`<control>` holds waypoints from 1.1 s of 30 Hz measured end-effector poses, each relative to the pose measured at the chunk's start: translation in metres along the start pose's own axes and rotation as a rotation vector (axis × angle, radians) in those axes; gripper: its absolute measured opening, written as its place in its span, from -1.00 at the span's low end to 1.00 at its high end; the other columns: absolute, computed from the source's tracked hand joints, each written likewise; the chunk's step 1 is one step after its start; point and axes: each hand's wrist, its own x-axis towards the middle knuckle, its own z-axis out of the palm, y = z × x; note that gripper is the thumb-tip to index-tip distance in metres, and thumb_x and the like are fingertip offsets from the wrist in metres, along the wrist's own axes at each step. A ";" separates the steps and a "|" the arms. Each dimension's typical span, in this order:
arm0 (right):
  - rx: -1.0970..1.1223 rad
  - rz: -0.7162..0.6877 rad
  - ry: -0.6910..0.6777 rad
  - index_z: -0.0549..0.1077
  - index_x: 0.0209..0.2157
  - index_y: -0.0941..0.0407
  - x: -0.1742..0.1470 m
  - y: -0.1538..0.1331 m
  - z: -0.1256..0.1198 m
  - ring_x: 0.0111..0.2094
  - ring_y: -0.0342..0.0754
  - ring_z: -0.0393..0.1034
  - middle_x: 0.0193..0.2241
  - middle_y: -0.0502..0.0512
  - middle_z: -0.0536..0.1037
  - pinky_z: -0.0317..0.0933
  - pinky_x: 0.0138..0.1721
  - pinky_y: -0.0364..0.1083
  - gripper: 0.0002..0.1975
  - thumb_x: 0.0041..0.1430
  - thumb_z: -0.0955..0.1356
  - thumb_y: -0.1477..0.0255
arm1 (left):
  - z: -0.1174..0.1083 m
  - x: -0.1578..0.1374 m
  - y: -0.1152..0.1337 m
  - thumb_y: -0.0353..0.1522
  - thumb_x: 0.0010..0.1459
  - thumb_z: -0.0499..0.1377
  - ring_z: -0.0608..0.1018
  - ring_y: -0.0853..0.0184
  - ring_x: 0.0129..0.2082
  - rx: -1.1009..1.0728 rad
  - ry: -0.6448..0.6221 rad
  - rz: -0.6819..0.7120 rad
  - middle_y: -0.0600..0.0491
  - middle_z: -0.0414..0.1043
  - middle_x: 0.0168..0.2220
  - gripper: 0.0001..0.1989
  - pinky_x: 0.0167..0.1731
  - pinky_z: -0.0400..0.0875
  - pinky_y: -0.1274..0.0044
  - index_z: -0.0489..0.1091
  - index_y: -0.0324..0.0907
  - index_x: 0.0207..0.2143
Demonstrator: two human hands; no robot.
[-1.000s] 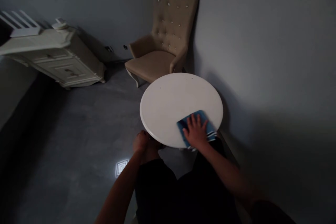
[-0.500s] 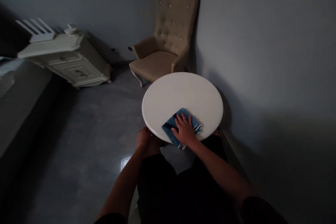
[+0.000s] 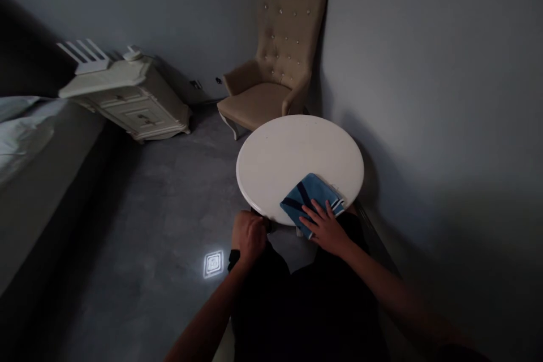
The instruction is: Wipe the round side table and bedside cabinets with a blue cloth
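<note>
A folded blue towel [image 3: 303,195] with dark bands and a striped edge lies at the front of the round white table [image 3: 271,153]. Its near corner hangs over the rim. My right hand [image 3: 326,229] rests flat on the towel's near side, fingers spread and pointing away from me. By my left knee, just below the table's front left edge, my left hand [image 3: 253,239] is closed with its fingers curled. Nothing shows in it, though its underside is hidden.
Behind the table stands a tan tufted armchair [image 3: 258,99] against the wall. At the left are a white nightstand [image 3: 144,119] with a white router [image 3: 91,62] on top, and a bed [image 3: 51,164]. A bright square pattern [image 3: 213,264] shows on the floor.
My right hand and the towel have slid to the right along the table's front, the hand now nearer the towel's lower edge. My left hand has moved right and back toward me.
</note>
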 end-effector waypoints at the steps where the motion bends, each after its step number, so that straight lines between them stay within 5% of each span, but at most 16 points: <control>1: 0.016 -0.001 0.016 0.50 0.48 0.00 -0.002 0.003 -0.001 0.68 0.50 -0.05 0.62 0.30 0.28 -0.19 0.55 0.77 -0.27 0.33 0.57 0.50 | 0.004 -0.008 0.008 -0.35 0.24 0.37 0.55 -0.12 0.37 -0.067 -0.041 -0.013 -0.21 0.64 0.20 -0.72 0.44 0.41 0.13 0.59 -0.06 0.02; 4: 0.095 0.012 0.059 0.66 0.25 0.08 -0.002 0.006 -0.004 0.66 0.45 0.02 0.55 0.31 0.41 -0.14 0.56 0.75 -0.56 0.38 0.50 0.50 | 0.022 -0.019 0.030 -0.30 0.20 0.45 0.59 -0.09 0.32 -0.249 -0.083 -0.074 -0.16 0.66 0.19 -0.67 0.42 0.43 0.13 0.60 0.00 0.02; 7: 0.170 0.035 0.121 0.70 0.07 0.09 -0.001 0.002 -0.007 0.65 0.45 0.05 0.50 0.32 0.48 -0.14 0.56 0.74 -0.78 0.46 0.48 0.40 | 0.045 -0.022 0.044 -0.16 0.14 0.53 0.72 0.00 0.06 -0.436 -0.170 -0.266 -0.14 0.72 -0.02 -0.63 0.19 0.58 0.21 0.58 -0.04 -0.07; 10: 0.264 0.060 0.207 0.69 0.06 0.05 -0.002 -0.001 -0.006 0.62 0.37 0.18 0.41 0.29 0.59 -0.07 0.57 0.68 -0.81 0.55 0.42 0.37 | 0.070 -0.028 0.052 0.03 0.10 0.56 0.76 0.06 -0.16 -0.667 -0.424 -0.556 -0.16 0.73 -0.14 -0.47 -0.08 0.59 0.30 0.58 -0.14 -0.12; 14: 0.391 0.104 0.294 0.64 0.17 0.03 0.000 0.003 -0.008 0.51 0.29 0.38 0.31 0.28 0.67 0.09 0.56 0.59 -0.75 0.61 0.38 0.34 | 0.103 -0.048 0.066 0.12 0.08 0.58 0.76 0.06 -0.01 -0.985 -0.650 -0.710 -0.18 0.73 0.00 -0.32 -0.02 0.55 0.31 0.60 -0.15 0.03; 19: 0.370 0.081 0.323 0.64 0.23 -0.02 0.003 0.014 -0.034 0.50 0.25 0.41 0.31 0.23 0.68 0.14 0.58 0.50 -0.70 0.60 0.38 0.39 | 0.126 -0.058 0.091 -0.03 0.06 0.64 0.74 0.11 -0.09 -1.196 -0.579 -0.697 -0.05 0.69 -0.13 -0.43 0.02 0.55 0.26 0.57 -0.10 -0.03; 25: 0.191 -0.090 0.151 0.67 0.27 -0.05 -0.013 0.014 -0.039 0.56 0.31 0.30 0.37 0.18 0.63 0.01 0.61 0.59 -0.63 0.53 0.44 0.46 | 0.114 -0.049 0.106 -0.23 0.15 0.51 0.68 0.17 -0.22 -1.296 -0.472 -0.652 -0.04 0.69 -0.16 -0.66 -0.07 0.58 0.30 0.61 -0.13 -0.06; 29: 0.110 -0.078 0.017 0.60 0.36 -0.01 -0.024 0.005 -0.020 0.63 0.48 0.12 0.51 0.29 0.47 -0.07 0.57 0.70 -0.45 0.40 0.60 0.28 | 0.099 -0.046 0.101 -0.13 0.34 0.35 0.71 0.11 -0.18 -1.313 -0.520 -0.734 -0.10 0.72 -0.09 -0.65 -0.06 0.61 0.26 0.65 -0.14 0.04; 33: 0.056 -0.038 0.032 0.61 0.33 0.02 -0.021 -0.006 -0.009 0.66 0.50 0.03 0.55 0.33 0.41 -0.03 0.54 0.73 -0.50 0.42 0.58 0.35 | 0.093 -0.042 0.097 0.03 0.38 0.37 0.74 0.06 -0.10 -1.302 -0.481 -0.717 -0.15 0.73 -0.01 -0.49 -0.04 0.64 0.23 0.64 -0.14 0.13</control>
